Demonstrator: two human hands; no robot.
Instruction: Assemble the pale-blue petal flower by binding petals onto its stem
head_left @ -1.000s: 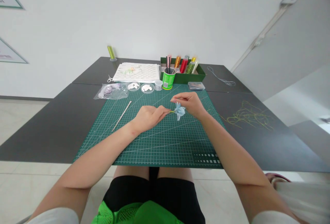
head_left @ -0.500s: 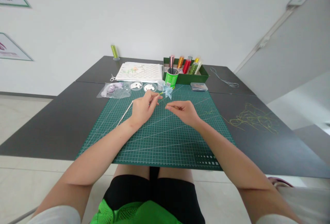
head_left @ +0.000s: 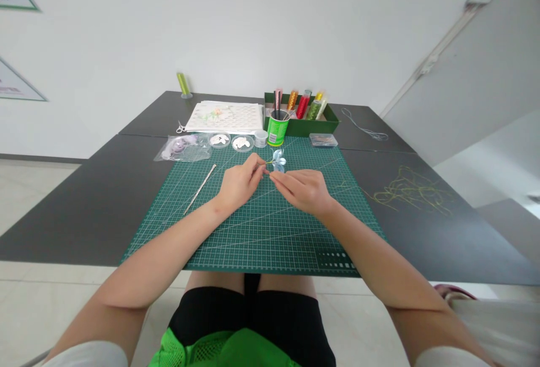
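Note:
Over the green cutting mat (head_left: 261, 232), my left hand (head_left: 240, 180) pinches the thin yellow-green stem of a pale blue artificial flower (head_left: 279, 159). The petals point to the right, past my fingertips. My right hand (head_left: 304, 188) is closed in a pinch just below the flower, its fingertips almost meeting those of the left. Whatever lies between the right fingers is hidden or too fine to make out. A slim silvery stick (head_left: 199, 188) lies on the mat, left of my left hand.
Behind the hands stand a green can with tools (head_left: 277, 130), small dishes of white pieces (head_left: 242, 143) and a dark green box (head_left: 301, 126) of thread spools. A plastic bag (head_left: 185, 147) lies at left, a clear case (head_left: 323, 139) at right. Loose yellow-green thread (head_left: 407, 192) spreads on the right.
My right hand has moved left, up to the left fingertips. The flower has turned and now sits slightly lower, just above the right fingers.

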